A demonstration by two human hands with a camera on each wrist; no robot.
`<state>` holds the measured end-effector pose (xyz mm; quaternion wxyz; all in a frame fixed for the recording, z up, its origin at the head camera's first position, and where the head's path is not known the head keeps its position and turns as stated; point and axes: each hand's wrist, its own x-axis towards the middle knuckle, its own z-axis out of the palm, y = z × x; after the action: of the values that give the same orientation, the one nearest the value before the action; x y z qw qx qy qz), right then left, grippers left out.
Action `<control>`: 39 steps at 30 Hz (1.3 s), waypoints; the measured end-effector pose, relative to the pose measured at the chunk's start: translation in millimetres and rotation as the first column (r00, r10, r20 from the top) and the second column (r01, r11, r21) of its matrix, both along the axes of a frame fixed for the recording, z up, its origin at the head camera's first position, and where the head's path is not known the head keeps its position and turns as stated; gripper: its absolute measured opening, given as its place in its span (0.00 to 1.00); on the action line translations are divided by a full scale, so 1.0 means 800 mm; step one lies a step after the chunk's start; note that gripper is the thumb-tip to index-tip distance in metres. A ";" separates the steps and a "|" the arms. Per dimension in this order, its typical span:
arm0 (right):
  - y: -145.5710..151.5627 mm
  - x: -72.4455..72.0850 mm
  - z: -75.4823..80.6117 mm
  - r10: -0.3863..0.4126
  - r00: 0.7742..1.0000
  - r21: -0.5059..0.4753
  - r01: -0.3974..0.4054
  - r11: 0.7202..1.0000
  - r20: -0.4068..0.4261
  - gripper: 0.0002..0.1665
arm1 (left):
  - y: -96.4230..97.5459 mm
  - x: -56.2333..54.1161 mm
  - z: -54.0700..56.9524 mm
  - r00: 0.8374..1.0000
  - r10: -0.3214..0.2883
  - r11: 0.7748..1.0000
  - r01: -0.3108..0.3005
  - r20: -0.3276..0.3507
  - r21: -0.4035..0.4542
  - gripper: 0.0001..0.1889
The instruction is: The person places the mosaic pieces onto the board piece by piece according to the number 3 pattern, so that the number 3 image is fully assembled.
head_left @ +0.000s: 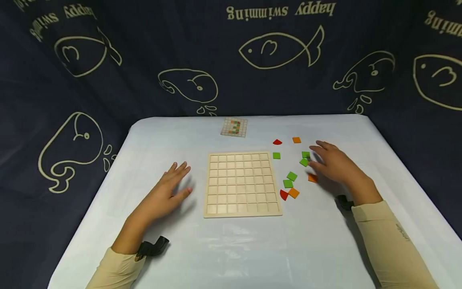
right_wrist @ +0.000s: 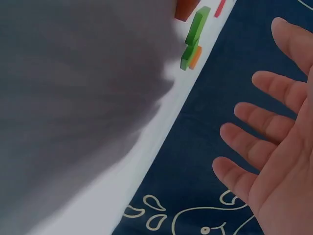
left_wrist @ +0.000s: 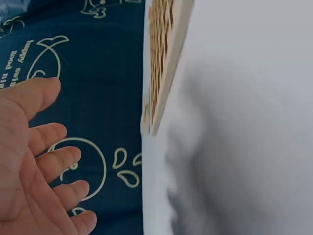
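A pale wooden grid board (head_left: pixel 242 185) lies on the white table with its square cells bare. My left hand (head_left: pixel 169 194) hovers over the table to the left of the board, fingers spread and holding nothing; the left wrist view shows its palm. To the right of the board, my right hand (head_left: pixel 336 163) is held above the table with loose, extended fingers. Its fingertips are beside two green square tiles (head_left: pixel 304 162), and an orange tile (head_left: pixel 313 178) lies by its thumb. Nothing is in its grasp in the right wrist view.
More green tiles (head_left: pixel 288 184), orange tiles (head_left: pixel 294 193) and red quarter-round pieces (head_left: pixel 284 195) are scattered right of the board. Behind it lies a small card (head_left: pixel 234 127) printed with a coloured pattern on a grid. A dark fish-print cloth (head_left: pixel 202 48) hangs around the table.
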<state>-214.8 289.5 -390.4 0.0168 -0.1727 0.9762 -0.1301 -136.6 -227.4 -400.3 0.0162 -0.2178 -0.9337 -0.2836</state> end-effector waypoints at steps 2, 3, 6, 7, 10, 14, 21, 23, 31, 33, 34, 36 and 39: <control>0.002 -0.006 -0.003 0.004 1.000 -0.015 -0.004 1.000 0.015 0.35 | 0.003 0.001 0.000 1.000 -0.012 0.998 0.010 0.026 0.057 0.35; 0.003 -0.009 -0.004 0.004 1.000 -0.024 -0.004 1.000 0.020 0.34 | 0.005 0.002 0.000 0.999 -0.017 0.997 0.014 0.040 0.082 0.34; 0.005 -0.017 -0.007 0.011 1.000 -0.052 -0.009 0.999 0.028 0.32 | 0.012 0.003 -0.002 0.996 -0.043 0.987 0.031 0.072 0.156 0.33; 0.006 -0.020 -0.008 0.008 0.999 -0.066 -0.006 0.998 0.032 0.31 | 0.014 0.004 -0.003 0.995 -0.054 0.984 0.039 0.079 0.175 0.33; 0.009 -0.027 -0.009 -0.010 0.998 -0.101 0.016 0.995 0.061 0.29 | 0.021 0.005 -0.009 0.992 -0.089 0.974 0.067 0.094 0.217 0.32; 0.012 -0.035 -0.012 -0.043 0.994 -0.130 0.056 0.990 0.100 0.29 | 0.031 0.006 -0.016 0.984 -0.134 0.967 0.105 0.114 0.232 0.32; 0.014 -0.048 -0.019 -0.057 0.988 -0.192 0.084 0.978 0.144 0.27 | 0.042 0.009 -0.021 0.976 -0.152 0.959 0.107 0.158 0.261 0.32; 0.016 -0.052 -0.022 -0.066 0.984 -0.209 0.100 0.973 0.165 0.26 | 0.043 0.009 -0.023 0.974 -0.146 0.957 0.095 0.172 0.273 0.32; 0.017 -0.062 -0.029 -0.069 0.970 -0.277 0.134 0.951 0.232 0.24 | 0.046 0.012 -0.032 0.971 -0.141 0.949 0.077 0.193 0.307 0.32; 0.018 -0.063 -0.031 -0.062 0.971 -0.291 0.130 0.948 0.231 0.23 | 0.046 0.011 -0.035 0.971 -0.134 0.949 0.067 0.199 0.309 0.32; 0.018 -0.064 -0.031 -0.060 0.971 -0.297 0.129 0.946 0.232 0.23 | 0.046 0.011 -0.037 0.971 -0.129 0.948 0.061 0.202 0.313 0.31; 0.020 -0.065 -0.032 -0.060 0.969 -0.305 0.133 0.943 0.238 0.23 | 0.045 0.010 -0.042 0.970 -0.124 0.943 0.051 0.207 0.328 0.31; 0.023 -0.066 -0.033 -0.060 0.964 -0.315 0.144 0.938 0.261 0.25 | 0.045 0.010 -0.051 0.967 -0.130 0.938 0.049 0.219 0.342 0.30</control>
<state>-267.8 308.1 -417.1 0.1022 -0.1042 0.9383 -0.3135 -128.9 -191.4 -441.4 -0.0721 -0.2189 -0.8563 -0.4623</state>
